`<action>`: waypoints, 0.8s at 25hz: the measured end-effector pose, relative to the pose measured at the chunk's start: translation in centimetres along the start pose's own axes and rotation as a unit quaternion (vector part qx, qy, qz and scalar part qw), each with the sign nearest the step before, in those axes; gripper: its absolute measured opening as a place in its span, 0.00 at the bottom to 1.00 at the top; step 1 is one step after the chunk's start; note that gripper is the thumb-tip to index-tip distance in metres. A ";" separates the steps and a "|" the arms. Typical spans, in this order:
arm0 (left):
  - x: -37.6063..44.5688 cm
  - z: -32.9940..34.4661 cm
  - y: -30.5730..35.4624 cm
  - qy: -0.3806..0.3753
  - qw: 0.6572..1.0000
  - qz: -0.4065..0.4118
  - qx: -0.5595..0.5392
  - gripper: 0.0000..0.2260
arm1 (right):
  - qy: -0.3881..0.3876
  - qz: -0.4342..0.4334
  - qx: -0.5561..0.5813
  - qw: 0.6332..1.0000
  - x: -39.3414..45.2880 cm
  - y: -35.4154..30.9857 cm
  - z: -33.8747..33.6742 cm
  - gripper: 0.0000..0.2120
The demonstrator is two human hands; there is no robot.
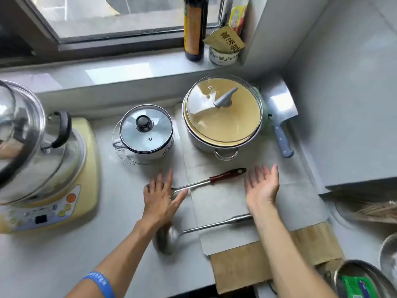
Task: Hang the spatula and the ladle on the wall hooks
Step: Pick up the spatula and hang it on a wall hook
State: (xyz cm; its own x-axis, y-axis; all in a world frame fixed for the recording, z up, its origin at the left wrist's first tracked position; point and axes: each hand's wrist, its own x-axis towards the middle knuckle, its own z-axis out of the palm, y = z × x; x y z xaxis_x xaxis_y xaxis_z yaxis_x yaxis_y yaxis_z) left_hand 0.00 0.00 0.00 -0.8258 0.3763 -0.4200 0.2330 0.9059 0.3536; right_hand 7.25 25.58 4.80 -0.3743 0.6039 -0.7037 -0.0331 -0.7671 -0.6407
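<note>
The spatula [214, 179] lies flat on the counter, its dark red handle pointing right and its steel shaft running left under my left hand [161, 195], which covers the blade end palm down with fingers spread. My right hand [263, 184] is open, palm turned left, just right of the red handle tip and not touching it. The steel ladle [193, 230] lies nearer to me, bowl at the left under my left forearm, handle running right behind my right wrist. No wall hooks are in view.
A small lidded steel pot [146, 134] and a large glass-lidded pot [223, 119] stand behind the spatula. A cleaver [279, 117] leans at the right wall. An induction cooker with a big pot [43, 168] stands left. A wooden board [247, 265] lies near the front.
</note>
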 end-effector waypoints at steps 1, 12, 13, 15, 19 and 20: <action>0.3 0.3 -0.3 -0.002 1.000 -0.004 -0.011 0.41 | -0.011 0.013 0.007 1.000 0.8 0.3 0.3 0.30; -0.5 0.6 -1.0 0.034 0.998 0.010 -0.051 0.37 | -0.150 0.199 0.017 0.968 -2.0 7.5 2.1 0.26; -0.9 0.3 -1.1 0.042 0.999 0.007 -0.034 0.37 | -0.151 0.215 0.001 0.965 -2.8 8.4 2.9 0.27; -1.4 -0.2 -1.4 0.040 0.999 0.000 -0.015 0.37 | -0.135 0.230 -0.035 0.963 -3.7 9.6 4.4 0.29; -2.9 -2.5 -2.6 0.048 0.999 0.021 0.008 0.36 | -0.168 0.201 -0.105 0.959 -5.5 9.9 6.5 0.31; -3.4 -3.3 -2.9 0.063 0.997 0.038 0.016 0.36 | -0.179 0.189 -0.111 0.959 -6.1 9.5 6.8 0.31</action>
State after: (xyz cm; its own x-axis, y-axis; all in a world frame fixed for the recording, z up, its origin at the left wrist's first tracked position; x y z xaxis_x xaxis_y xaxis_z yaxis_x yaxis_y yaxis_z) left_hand 0.39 -4.57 3.15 -0.8625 0.4188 -0.2840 0.3119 0.8819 0.3535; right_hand 2.93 13.12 5.08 -0.6160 0.1483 -0.7737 0.3516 -0.8271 -0.4385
